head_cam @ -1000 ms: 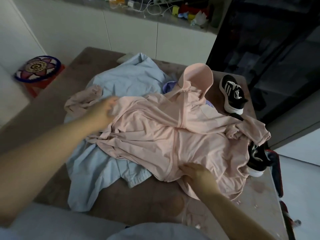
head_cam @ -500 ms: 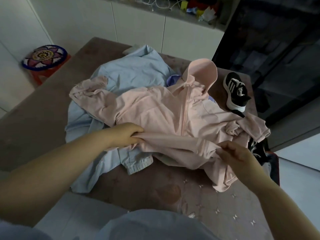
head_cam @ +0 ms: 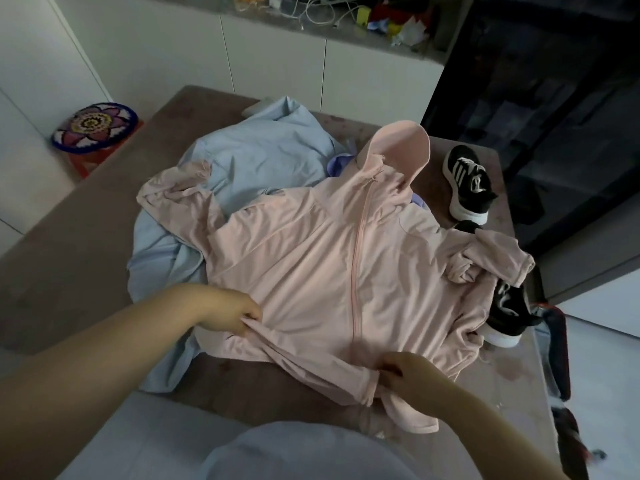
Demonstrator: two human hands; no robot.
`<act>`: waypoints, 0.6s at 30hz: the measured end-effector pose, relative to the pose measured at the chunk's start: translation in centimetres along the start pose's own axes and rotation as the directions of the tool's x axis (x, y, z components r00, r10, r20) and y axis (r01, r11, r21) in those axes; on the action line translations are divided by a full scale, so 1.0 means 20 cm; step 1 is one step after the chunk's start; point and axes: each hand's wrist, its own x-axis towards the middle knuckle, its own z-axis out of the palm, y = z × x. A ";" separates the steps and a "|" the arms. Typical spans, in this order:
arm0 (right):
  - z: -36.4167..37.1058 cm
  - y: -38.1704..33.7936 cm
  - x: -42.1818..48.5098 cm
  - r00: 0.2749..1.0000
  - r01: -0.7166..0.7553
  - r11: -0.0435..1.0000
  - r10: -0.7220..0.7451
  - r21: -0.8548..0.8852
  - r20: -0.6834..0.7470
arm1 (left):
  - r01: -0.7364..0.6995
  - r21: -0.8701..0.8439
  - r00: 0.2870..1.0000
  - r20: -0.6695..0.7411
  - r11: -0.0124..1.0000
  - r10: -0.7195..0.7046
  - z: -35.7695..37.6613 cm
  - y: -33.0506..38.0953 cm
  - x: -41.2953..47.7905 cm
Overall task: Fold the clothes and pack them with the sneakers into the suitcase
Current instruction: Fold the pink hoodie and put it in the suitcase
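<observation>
A pink hooded zip jacket (head_cam: pixel 322 265) lies front-up and spread across the brown table (head_cam: pixel 69 258), its hood pointing away from me. My left hand (head_cam: pixel 232 311) pinches the hem at the jacket's left side. My right hand (head_cam: pixel 405 374) pinches the hem near the zip's bottom end. Under the jacket lies a light blue garment (head_cam: pixel 263 161), with a bit of purple cloth (head_cam: pixel 337 166) showing by the hood. One black-and-white sneaker (head_cam: pixel 467 183) rests at the far right of the table. The other sneaker (head_cam: pixel 509 315) sits at the right edge, partly under the pink sleeve.
A dark red suitcase edge (head_cam: pixel 557 348) shows beside the table on the right. A stool with a flower-pattern cushion (head_cam: pixel 95 128) stands at the left. White cabinets with a cluttered counter (head_cam: pixel 346 15) run along the back. A dark glass cabinet (head_cam: pixel 540 98) stands at the right.
Both hands have pulled the jacket's hem toward me, and the body now lies flatter and smoother. My right hand moved left, toward the zip's bottom end.
</observation>
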 end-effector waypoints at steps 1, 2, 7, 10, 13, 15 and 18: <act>0.00 0.01 0.01 1.000 0.022 0.999 -0.022 -0.028 -0.001 | 0.002 0.003 0.999 0.043 1.000 -0.002 -0.03 0.01 0.00; 0.00 0.01 0.01 0.999 0.048 0.997 -0.048 -0.064 0.015 | 0.001 -0.015 0.997 0.075 1.000 0.000 -0.06 0.02 0.00; -0.21 0.01 0.08 0.997 0.074 0.996 -0.074 0.054 0.001 | -0.197 -0.314 0.962 -0.245 0.929 0.121 -0.37 0.09 0.07; -0.46 0.03 0.21 0.973 0.016 0.997 0.003 0.080 -0.233 | -0.245 -0.267 0.844 -0.532 0.932 0.069 -0.62 0.12 0.16; -0.71 0.04 0.35 0.919 0.025 0.987 0.039 0.158 -0.392 | -0.249 -0.273 0.751 -0.660 0.929 0.007 -0.82 0.17 0.31; -0.84 0.06 0.44 0.894 0.009 0.983 0.074 0.184 -0.443 | -0.231 -0.257 0.698 -0.715 0.939 -0.024 -0.91 0.21 0.42; -0.99 0.10 0.60 0.856 -0.055 0.980 0.144 0.190 -0.496 | -0.163 -0.193 0.685 -0.728 0.968 -0.030 -0.98 0.23 0.57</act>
